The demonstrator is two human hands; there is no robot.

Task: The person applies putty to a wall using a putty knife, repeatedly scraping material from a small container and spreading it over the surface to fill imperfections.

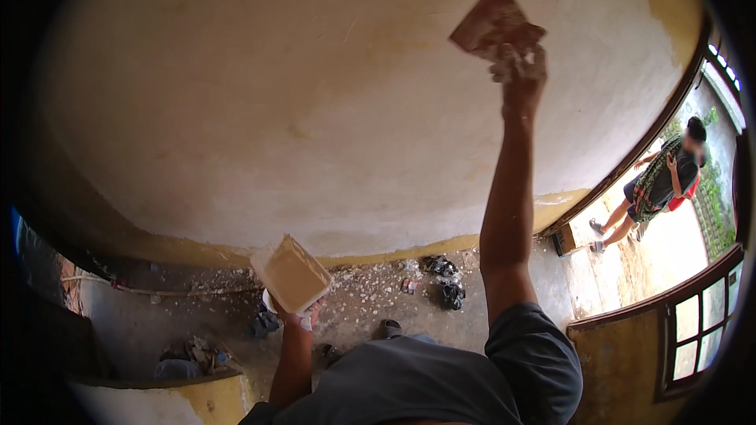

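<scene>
High up against the plastered wall (315, 110), my right hand (521, 75) grips a flat reddish-brown putty spreader (488, 22) smeared with pale filler. My right arm is stretched far out, and the fingers carry whitish residue. Lower down, my left hand (299, 318) holds a rectangular putty tub (293, 275) from below. Beige paste coats the inside of the tub and its rim. Most of the left fingers are hidden under it. The wall is whitish over much of its surface, with yellow patches along its lower edge and upper right.
Black plastic bags (449, 287) and pale crumbs lie on the grey floor (409, 311). A rubbish heap (197, 356) sits at the lower left beside a low yellow wall (213, 401). To the right, a person (657, 177) stands outside the doorway, near a paned window (701, 323).
</scene>
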